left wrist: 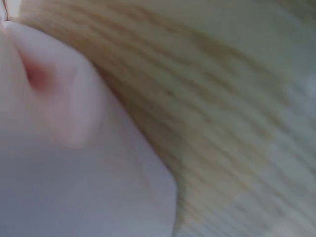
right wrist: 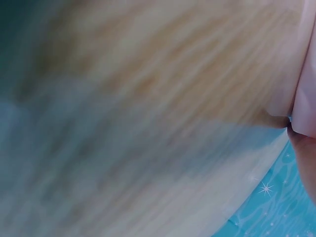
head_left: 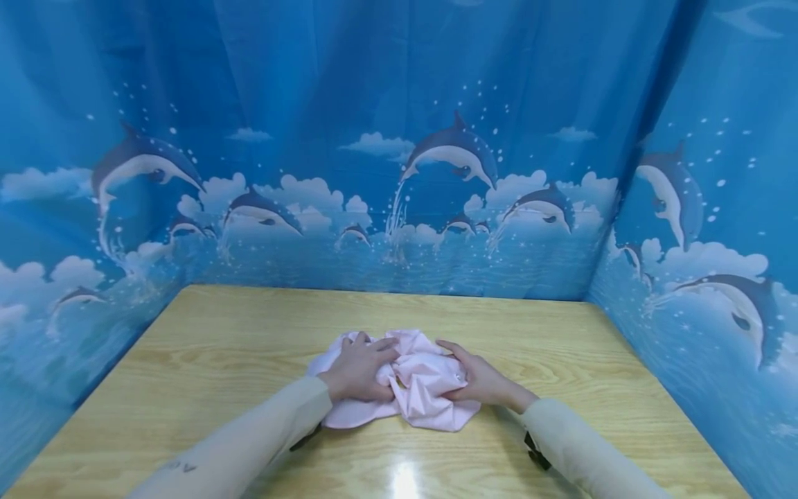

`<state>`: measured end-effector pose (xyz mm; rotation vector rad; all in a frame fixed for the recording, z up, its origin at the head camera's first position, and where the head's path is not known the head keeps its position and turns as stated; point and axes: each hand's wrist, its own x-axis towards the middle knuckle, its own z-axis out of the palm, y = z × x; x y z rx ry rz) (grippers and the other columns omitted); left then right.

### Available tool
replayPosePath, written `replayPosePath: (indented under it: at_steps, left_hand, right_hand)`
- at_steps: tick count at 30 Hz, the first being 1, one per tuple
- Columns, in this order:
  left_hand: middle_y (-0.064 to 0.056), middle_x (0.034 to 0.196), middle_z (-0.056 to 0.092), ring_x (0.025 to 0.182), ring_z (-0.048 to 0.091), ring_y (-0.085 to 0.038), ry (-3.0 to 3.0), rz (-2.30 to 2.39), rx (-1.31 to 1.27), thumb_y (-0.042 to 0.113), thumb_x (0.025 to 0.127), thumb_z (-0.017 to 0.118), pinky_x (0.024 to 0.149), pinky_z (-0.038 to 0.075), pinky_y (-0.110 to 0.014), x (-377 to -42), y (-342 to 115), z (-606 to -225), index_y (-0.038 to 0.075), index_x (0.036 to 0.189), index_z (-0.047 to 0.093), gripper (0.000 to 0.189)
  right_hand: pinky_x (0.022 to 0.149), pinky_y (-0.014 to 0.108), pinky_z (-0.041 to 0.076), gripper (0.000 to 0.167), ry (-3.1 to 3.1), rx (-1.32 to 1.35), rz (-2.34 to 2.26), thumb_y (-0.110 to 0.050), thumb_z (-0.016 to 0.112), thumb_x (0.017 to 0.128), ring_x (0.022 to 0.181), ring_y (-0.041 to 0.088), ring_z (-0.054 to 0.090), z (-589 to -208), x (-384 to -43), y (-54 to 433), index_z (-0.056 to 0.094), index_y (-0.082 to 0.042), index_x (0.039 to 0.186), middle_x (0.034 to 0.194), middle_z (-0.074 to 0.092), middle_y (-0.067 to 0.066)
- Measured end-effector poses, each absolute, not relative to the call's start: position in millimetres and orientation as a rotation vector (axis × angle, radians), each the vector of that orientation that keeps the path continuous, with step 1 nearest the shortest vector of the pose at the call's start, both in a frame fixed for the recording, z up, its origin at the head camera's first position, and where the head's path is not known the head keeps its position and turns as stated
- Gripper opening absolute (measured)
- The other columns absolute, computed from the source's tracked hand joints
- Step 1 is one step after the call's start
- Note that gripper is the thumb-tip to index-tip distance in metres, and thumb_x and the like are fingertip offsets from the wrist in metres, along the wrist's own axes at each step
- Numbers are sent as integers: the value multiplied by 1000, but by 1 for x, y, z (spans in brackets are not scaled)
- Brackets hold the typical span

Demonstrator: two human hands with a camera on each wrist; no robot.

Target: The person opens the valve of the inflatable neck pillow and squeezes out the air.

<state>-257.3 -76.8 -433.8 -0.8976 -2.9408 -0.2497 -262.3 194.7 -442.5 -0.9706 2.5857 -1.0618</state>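
Note:
A crumpled pale pink cloth lies bunched on the wooden table, in the middle of the head view. From the left, my left hand grips it, with fingers bent over its top and the thumb at the near side. My right hand holds the right side of the bundle between thumb and fingers; part of those fingers is hidden by folds. Smooth pink fabric fills the lower left of the left wrist view, blurred. Only a strip of the cloth and a bit of my right hand show in the right wrist view.
The light wood table spreads around the cloth on all sides. Blue curtains printed with dolphins stand along its back, left and right edges. A bright light reflection falls on the near table surface.

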Motion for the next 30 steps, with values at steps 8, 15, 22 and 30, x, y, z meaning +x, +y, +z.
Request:
replayPosePath:
  at_steps: [8,15,22,30]
  left_hand:
    - [7,130,54,102,47,-30,-2912,-280,-888,54,66,62,88,34,-58,-258,-74,-437,27,127,53,67]
    - [9,130,55,96,47,-24,-2887,-359,-866,54,67,63,84,34,-53,-258,-69,-441,34,133,45,71]
    - [10,123,59,95,46,-23,-2907,-412,-801,48,68,65,86,33,-51,-257,-64,-442,34,131,47,67]
    - [4,126,52,101,46,-26,-2903,-296,-830,56,67,62,87,34,-55,-256,-62,-441,35,138,37,78]
  right_hand:
    - [94,42,45,90,2630,-1007,-1043,-22,78,71,111,29,56,-446,-265,195,25,-9,143,122,59,14]
    - [92,41,47,87,2648,-999,-1031,-20,77,72,108,28,58,-443,-263,193,26,-8,142,119,60,13]
    - [92,43,47,85,2654,-964,-1043,-22,76,73,108,29,58,-444,-265,194,27,-8,142,119,61,14]
    - [91,42,47,82,2641,-983,-1078,-21,74,75,107,29,59,-442,-265,194,29,-7,141,117,62,15]
